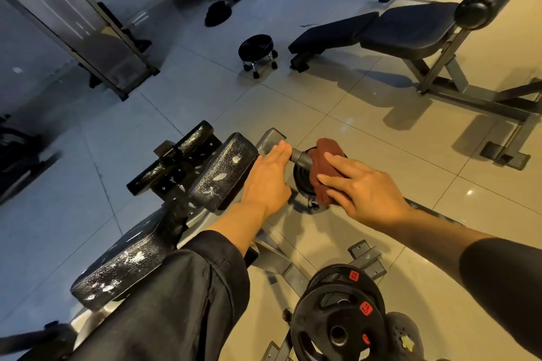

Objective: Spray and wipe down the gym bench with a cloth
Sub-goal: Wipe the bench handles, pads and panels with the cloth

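My right hand (360, 184) presses the rust-brown folded cloth (325, 167) with straight fingers onto the grey metal peg (300, 158) of the worn black padded bench (223, 173). My left hand (271, 179) rests flat, holding nothing. The peg's long axis runs left-right; the pad lies left, nearer my left hand.

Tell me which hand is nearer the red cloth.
Right. The right hand presses flat on the cloth, fingers touching it. The left hand rests on the grey frame bar beside it, apart from the cloth.
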Demonstrator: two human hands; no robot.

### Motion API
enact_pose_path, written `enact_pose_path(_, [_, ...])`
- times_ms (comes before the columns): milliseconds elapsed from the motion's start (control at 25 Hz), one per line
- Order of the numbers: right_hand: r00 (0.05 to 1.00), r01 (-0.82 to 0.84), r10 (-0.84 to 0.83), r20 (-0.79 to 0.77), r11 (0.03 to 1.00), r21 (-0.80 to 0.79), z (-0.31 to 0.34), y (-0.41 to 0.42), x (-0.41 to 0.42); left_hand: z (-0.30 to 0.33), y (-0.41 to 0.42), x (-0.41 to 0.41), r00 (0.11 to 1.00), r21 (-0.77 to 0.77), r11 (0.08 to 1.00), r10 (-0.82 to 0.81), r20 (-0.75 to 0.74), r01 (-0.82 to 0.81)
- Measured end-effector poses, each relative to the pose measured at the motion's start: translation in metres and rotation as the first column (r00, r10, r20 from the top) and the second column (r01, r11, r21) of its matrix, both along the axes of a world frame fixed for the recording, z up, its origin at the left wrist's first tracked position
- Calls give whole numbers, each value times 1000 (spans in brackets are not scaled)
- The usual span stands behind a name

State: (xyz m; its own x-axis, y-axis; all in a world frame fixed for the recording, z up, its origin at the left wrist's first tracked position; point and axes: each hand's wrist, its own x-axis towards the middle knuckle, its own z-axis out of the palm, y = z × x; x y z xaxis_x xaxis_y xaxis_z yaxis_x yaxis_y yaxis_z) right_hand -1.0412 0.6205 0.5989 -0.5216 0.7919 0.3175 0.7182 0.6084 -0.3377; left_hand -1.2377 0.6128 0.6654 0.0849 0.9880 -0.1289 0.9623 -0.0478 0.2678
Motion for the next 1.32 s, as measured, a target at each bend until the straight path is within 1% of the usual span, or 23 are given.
enact_pose_path(80, [995, 98, -98, -1, 994, -46, 8, 5, -16, -2, 1, 1, 1000, -11, 1000, 5, 8, -5])
enact_pose_path(120, [993, 118, -118, -9, 992, -43, 12, 8, -26, -3, 3, 2, 1000, -17, 1000, 8, 8, -8])
enact_pose_path(200, [992, 125, -125, -22, 992, -7, 19, 16, -46, -4, 6, 2, 1000, -13, 1000, 10, 8, -10])
enact_pose_path(360, [987, 158, -157, 15, 987, -16, 28, 30, -69, -6, 7, 3, 1000, 4, 1000, 7, 14, -7])
enact_pose_path(440, [991, 132, -132, 16, 991, -23, 25, 30, -64, -4, 7, 2, 1000, -12, 1000, 4, 4, -4])
enact_pose_path(520, [995, 102, -102, -17, 995, 8, 17, 24, -45, -3, 7, 2, 999, -26, 1000, 4, -42, -5])
enact_pose_path(600, [991, 115, -109, -77, 991, 71, 3, 15, -22, -3, 7, 4, 998, -15, 1000, 21, -59, -22])
enact_pose_path(680, [991, 122, -115, -75, 988, 95, -7, 6, -5, -3, 6, 6, 998, -9, 999, 34, -46, -35])
enact_pose_path(840, [979, 185, -173, -111, 977, 107, -1, 6, -10, -3, 3, 12, 997, -9, 998, 67, -26, -68])
enact_pose_path(1000, [995, 87, -78, -67, 984, 157, 10, 22, -52, -3, -2, 14, 998, -27, 997, 67, -20, -68])
enact_pose_path(1080, [998, 39, -32, -48, 985, 169, 11, 24, -60, -2, -2, 11, 998, -28, 997, 66, -21, -67])
enact_pose_path(1160, [1000, 10, -6, -20, 982, 190, 8, 19, -53, -1, -3, 9, 998, -27, 998, 54, -39, -55])
enact_pose_path(1240, [1000, 19, -19, -2, 976, 217, 5, 11, -35, -1, -2, 8, 997, -27, 998, 58, -51, -59])
enact_pose_path(1320, [1000, 26, -27, -1, 978, 209, 0, -1, -18, 0, -2, 9, 996, -32, 997, 76, -40, -77])
